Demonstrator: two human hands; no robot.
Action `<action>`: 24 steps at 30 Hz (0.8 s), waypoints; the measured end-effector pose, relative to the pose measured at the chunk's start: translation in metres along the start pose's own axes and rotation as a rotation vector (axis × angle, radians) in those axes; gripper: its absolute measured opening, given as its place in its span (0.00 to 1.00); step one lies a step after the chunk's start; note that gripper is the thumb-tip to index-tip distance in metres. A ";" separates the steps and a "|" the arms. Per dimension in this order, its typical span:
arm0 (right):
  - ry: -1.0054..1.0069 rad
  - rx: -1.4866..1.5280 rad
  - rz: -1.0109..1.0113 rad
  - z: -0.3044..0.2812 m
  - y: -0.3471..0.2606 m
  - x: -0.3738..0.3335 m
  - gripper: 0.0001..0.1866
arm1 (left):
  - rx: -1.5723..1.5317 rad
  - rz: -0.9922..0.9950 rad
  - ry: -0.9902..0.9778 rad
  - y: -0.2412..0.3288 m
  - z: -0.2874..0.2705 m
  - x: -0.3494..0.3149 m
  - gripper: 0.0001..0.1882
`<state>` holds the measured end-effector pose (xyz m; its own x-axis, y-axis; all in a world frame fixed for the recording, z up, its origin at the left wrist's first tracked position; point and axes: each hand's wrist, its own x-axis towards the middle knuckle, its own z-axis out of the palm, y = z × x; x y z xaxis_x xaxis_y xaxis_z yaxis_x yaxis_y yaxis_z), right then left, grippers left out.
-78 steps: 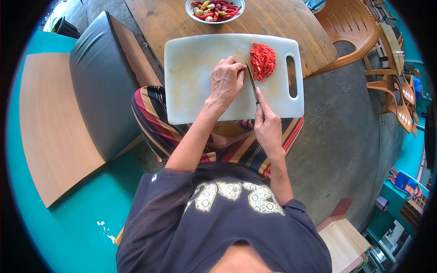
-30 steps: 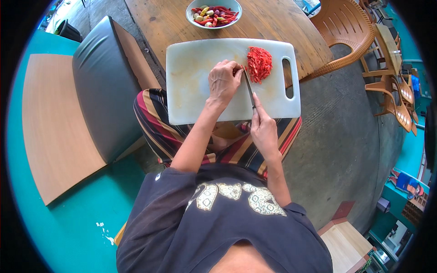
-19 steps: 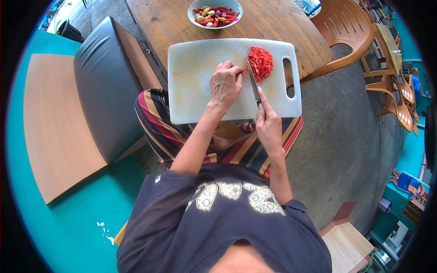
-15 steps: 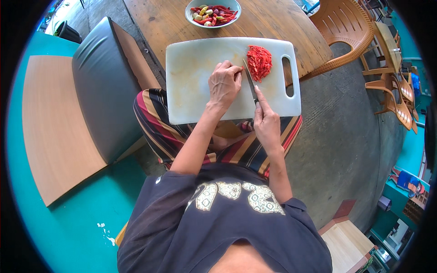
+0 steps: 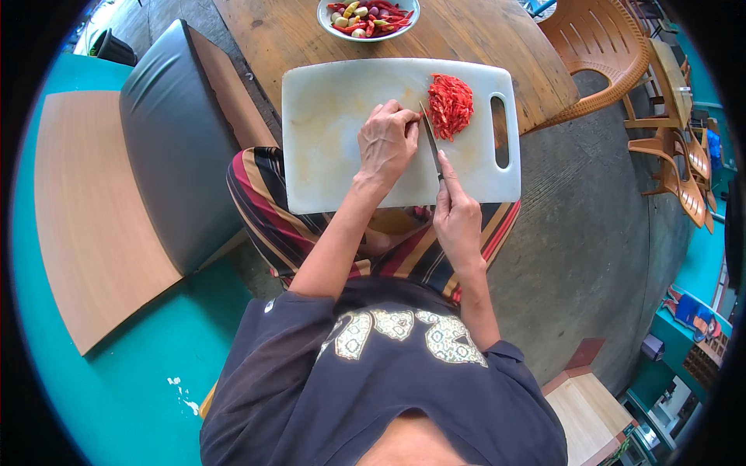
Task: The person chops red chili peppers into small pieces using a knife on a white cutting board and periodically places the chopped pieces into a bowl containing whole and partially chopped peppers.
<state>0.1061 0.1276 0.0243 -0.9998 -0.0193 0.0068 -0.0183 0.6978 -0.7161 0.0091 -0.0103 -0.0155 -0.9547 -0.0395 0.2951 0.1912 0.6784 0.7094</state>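
Observation:
A white cutting board [image 5: 322,147] with a handle slot rests across my lap, its far part at the wooden table. My left hand [image 5: 387,144] is closed over the board, fingertips pinching a small red chili piece [image 5: 420,116], mostly hidden by the fingers. In my right hand [image 5: 457,221] is a small knife [image 5: 431,138], index finger stretched along it. The blade points away from me, its tip close beside the chili piece. Just right of the blade lies a heap of finely sliced red chili [image 5: 451,107].
A white bowl [image 5: 370,36] of red chilies and pale, roundish pieces stands on the wooden table [image 5: 458,35] beyond the board. To the left is a dark padded seat [image 5: 175,147] with a wooden panel. A brown woven chair [image 5: 598,46] stands at the far right.
The board and chili heap appear slightly farther right in the view. Both hands stay in nearly the same pose, with the knife still beside the left fingertips.

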 end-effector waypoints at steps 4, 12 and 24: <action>0.006 0.032 -0.009 0.003 0.002 0.001 0.31 | -0.017 -0.015 -0.020 0.000 0.000 0.001 0.05; -0.028 -0.037 -0.014 0.012 -0.006 0.014 0.33 | 0.015 0.002 -0.039 0.001 -0.003 0.003 0.05; -0.024 0.017 0.008 0.001 0.001 -0.008 0.28 | -0.007 -0.049 0.012 -0.003 0.000 0.000 0.04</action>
<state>0.1137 0.1275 0.0226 -0.9994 -0.0310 -0.0159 -0.0097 0.6854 -0.7281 0.0088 -0.0124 -0.0172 -0.9599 -0.0814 0.2681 0.1463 0.6705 0.7274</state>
